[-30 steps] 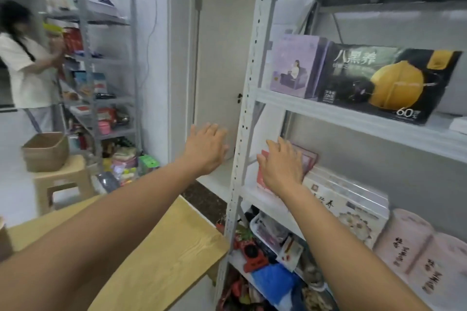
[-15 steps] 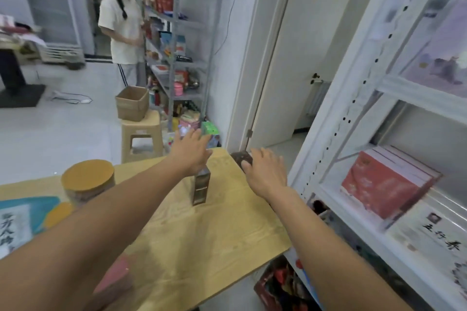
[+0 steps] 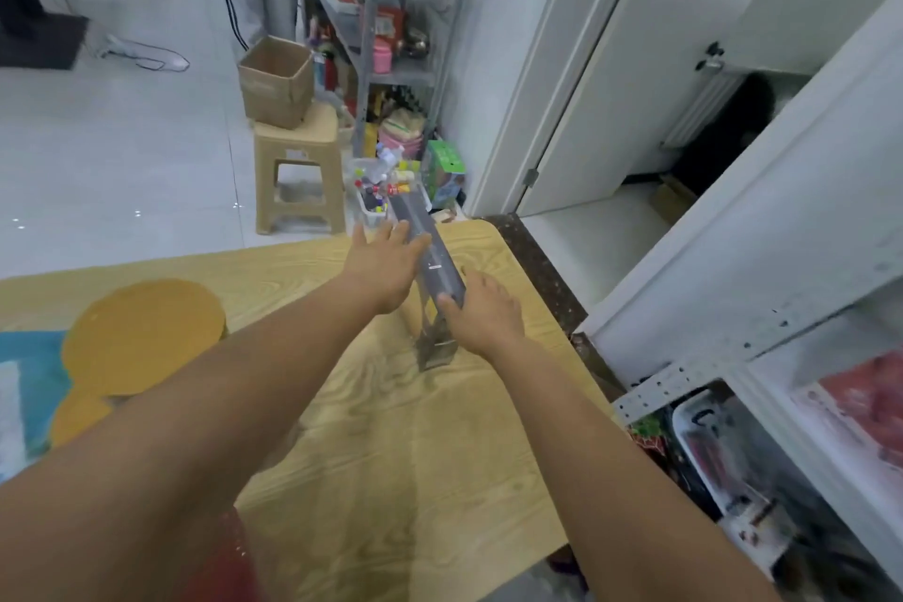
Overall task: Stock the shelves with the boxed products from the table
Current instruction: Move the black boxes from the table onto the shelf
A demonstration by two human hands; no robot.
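While both arms stretch forward, the left hand [image 3: 386,264] lays straight fingers flat against the tall grey box [image 3: 430,254], which stands near the table's [image 3: 415,430] far right corner. The right hand [image 3: 483,313] touches its other side; blur hides whether it grips. The shelf frame [image 3: 733,332] stands just beyond the table's right edge.

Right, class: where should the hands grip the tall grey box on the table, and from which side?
Likely its upper part, one hand from each side: the grey box stands tall on a narrow base, so pushing one side could tip it. The left hand and right hand flank it.
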